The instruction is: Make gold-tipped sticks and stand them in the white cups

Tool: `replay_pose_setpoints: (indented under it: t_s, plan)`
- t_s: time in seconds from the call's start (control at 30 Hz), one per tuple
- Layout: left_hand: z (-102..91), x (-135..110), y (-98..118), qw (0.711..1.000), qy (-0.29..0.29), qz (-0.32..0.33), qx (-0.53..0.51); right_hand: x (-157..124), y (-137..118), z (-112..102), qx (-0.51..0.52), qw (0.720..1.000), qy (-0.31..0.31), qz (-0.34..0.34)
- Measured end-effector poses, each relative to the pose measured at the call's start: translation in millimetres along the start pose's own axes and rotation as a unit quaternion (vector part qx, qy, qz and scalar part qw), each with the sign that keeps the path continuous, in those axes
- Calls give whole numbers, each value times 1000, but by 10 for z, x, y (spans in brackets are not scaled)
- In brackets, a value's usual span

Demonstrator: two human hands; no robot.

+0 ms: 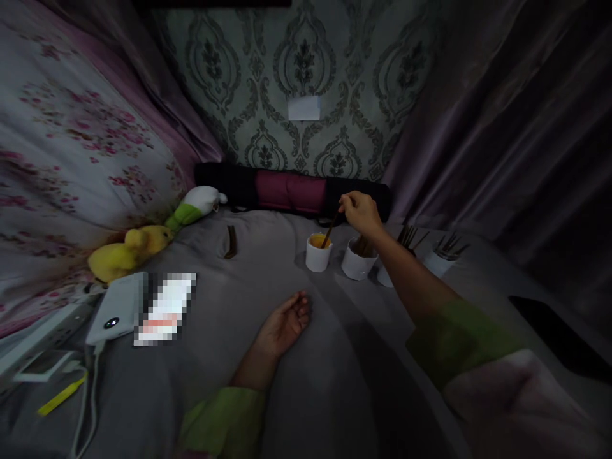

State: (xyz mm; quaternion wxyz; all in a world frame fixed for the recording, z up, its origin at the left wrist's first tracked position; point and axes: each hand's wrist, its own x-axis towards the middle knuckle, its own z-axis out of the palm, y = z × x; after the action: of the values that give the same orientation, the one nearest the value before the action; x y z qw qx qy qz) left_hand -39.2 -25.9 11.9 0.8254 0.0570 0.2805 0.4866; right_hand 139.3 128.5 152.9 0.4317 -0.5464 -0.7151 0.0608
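My right hand [361,211] pinches the top of a thin brown stick [331,229]. The stick's lower end is inside a white cup [317,258] with a yellow-orange inside. My left hand [287,322] lies palm up on the grey sheet [329,382], its fingers loosely curled and nothing in them. Right of the first cup stands a second white cup [357,268] with brown sticks in it. My right forearm partly hides a third white cup [385,276] and its sticks. Farther right, another white cup [437,262] holds several dark sticks.
A long black and maroon roll [291,191] lies along the wall. At left are a yellow plush toy [127,252], a white and green plush [196,204], a white power bank [117,309] with a cable, and a lit, blurred-out screen [166,309]. A dark flat object [559,335] lies right.
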Motion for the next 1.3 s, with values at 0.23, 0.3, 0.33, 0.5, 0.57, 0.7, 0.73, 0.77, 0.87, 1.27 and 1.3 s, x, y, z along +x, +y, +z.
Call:
replay_pose_setpoints:
  t_s: [0.23, 0.3, 0.33, 0.5, 0.57, 0.7, 0.73, 0.77, 0.87, 1.27, 1.3]
  plan:
    - [-9, 4, -4, 1000, -11, 3, -4, -40, 7, 78, 0, 999, -34, -8]
    - [-6, 1, -3, 1000, -13, 2, -10, -52, 9, 104, -1, 999, -46, -10]
    - [-4, -1, -3, 1000, -15, 1, -14, -55, 10, 119, -4, 999, -51, -9]
    - [-13, -3, -6, 999, -28, 0, -29, -57, 32, 204, -11, 996, -85, -11]
    - [-20, -1, -6, 999, -32, -2, -28, -57, 47, 242, -8, 995, -96, -12]
    - [-27, 8, -3, 999, -40, -5, -26, -59, 59, 307, -11, 994, -110, -9]
    - [-27, 11, -3, 999, -39, -5, -28, -59, 56, 319, -14, 993, -115, -7]
    - [-27, 14, -3, 999, -39, -7, -31, -58, 50, 329, -18, 993, -120, -4]
    - [-30, 22, -5, 999, -29, -11, -36, -52, 25, 344, -32, 990, -136, 8]
    - [-75, 50, -13, 998, -51, -8, -36, -12, 61, 433, -47, 987, -155, 24]
    - [-77, 52, -14, 998, -58, -8, -38, -10, 67, 444, -47, 987, -154, 27]
